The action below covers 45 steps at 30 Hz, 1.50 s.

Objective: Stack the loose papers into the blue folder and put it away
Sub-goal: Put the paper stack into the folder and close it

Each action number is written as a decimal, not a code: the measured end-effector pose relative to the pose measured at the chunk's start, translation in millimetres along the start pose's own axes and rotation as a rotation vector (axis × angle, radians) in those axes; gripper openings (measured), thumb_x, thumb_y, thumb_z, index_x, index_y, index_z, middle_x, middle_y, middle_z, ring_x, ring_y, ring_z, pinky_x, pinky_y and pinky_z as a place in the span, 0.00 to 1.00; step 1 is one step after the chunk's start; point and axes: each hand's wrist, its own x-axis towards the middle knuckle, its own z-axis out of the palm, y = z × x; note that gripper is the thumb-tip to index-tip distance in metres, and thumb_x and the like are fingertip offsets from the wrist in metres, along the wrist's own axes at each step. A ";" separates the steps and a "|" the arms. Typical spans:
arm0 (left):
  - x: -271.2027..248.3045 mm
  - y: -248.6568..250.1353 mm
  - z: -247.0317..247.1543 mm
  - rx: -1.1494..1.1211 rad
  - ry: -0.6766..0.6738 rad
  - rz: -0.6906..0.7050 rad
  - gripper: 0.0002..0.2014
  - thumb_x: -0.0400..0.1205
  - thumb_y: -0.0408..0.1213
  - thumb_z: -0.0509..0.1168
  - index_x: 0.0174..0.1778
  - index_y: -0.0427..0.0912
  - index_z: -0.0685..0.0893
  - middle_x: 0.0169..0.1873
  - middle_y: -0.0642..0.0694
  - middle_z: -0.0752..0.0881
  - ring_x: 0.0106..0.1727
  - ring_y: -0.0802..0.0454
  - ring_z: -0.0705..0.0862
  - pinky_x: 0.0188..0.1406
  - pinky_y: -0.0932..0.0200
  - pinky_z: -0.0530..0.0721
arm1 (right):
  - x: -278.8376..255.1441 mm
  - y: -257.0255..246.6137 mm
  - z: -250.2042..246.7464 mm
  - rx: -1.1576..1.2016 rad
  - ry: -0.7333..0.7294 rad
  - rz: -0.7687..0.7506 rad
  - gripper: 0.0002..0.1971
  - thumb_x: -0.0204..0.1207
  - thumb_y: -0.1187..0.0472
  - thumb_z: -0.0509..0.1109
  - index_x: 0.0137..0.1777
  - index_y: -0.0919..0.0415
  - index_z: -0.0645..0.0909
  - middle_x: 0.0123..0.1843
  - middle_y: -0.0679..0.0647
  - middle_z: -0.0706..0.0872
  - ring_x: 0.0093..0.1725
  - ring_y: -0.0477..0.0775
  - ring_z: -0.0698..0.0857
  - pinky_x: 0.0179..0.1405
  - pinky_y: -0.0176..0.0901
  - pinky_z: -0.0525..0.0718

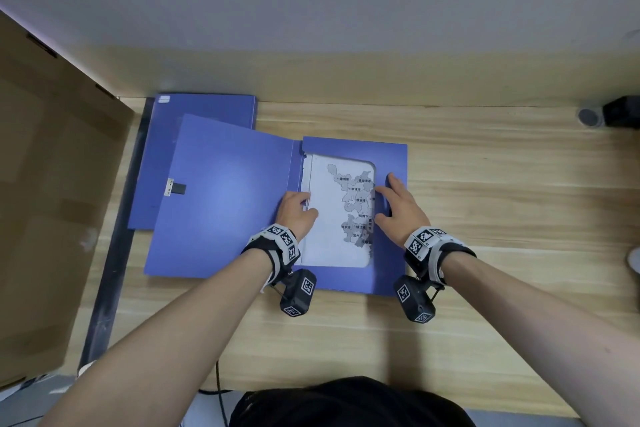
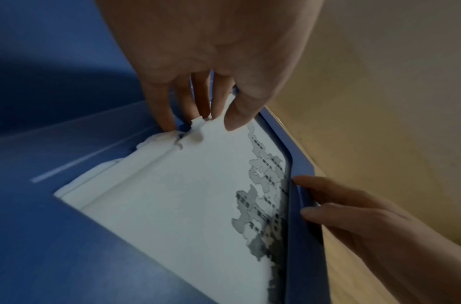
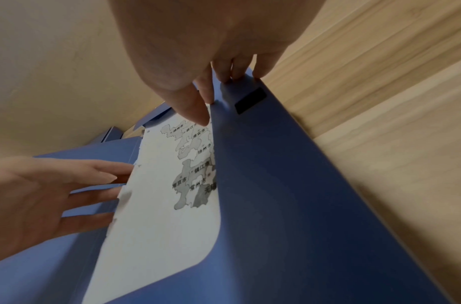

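The blue folder lies open on the wooden desk, its lid spread to the left. Inside the box half sits the stack of white papers, the top sheet printed with a grey map. My left hand is at the stack's left edge by the spine, with straight fingers against the ragged paper edge and the thumb on the top sheet. My right hand grips the folder's right flap, thumb at its inner edge, fingers over the top near a black patch. The flap covers the papers' right side.
A second blue folder lies closed behind the open one. A large cardboard box stands at the left. A black object and a grey round thing sit at the back right. Bare desk spreads to the right.
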 end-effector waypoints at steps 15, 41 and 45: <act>-9.8 -1.6 11.7 -0.440 -0.183 -0.292 0.15 0.76 0.35 0.66 0.59 0.40 0.83 0.59 0.40 0.88 0.62 0.38 0.86 0.66 0.41 0.83 | -0.8 2.0 1.2 0.038 0.012 -0.010 0.32 0.76 0.62 0.66 0.81 0.54 0.66 0.89 0.53 0.48 0.88 0.51 0.47 0.84 0.45 0.54; -22.3 -4.6 -1.6 -0.161 0.013 -0.153 0.09 0.77 0.31 0.62 0.50 0.38 0.85 0.42 0.43 0.81 0.44 0.42 0.79 0.43 0.59 0.76 | 0.3 5.2 7.2 0.025 0.035 -0.030 0.32 0.75 0.62 0.68 0.80 0.54 0.67 0.89 0.53 0.48 0.88 0.52 0.48 0.84 0.46 0.55; -47.3 -23.6 15.5 -0.043 -0.033 -0.142 0.05 0.66 0.39 0.57 0.30 0.41 0.70 0.34 0.45 0.70 0.34 0.45 0.68 0.29 0.58 0.62 | -1.9 2.0 1.2 0.016 0.012 -0.048 0.32 0.75 0.62 0.67 0.80 0.56 0.67 0.89 0.56 0.48 0.88 0.54 0.49 0.84 0.45 0.52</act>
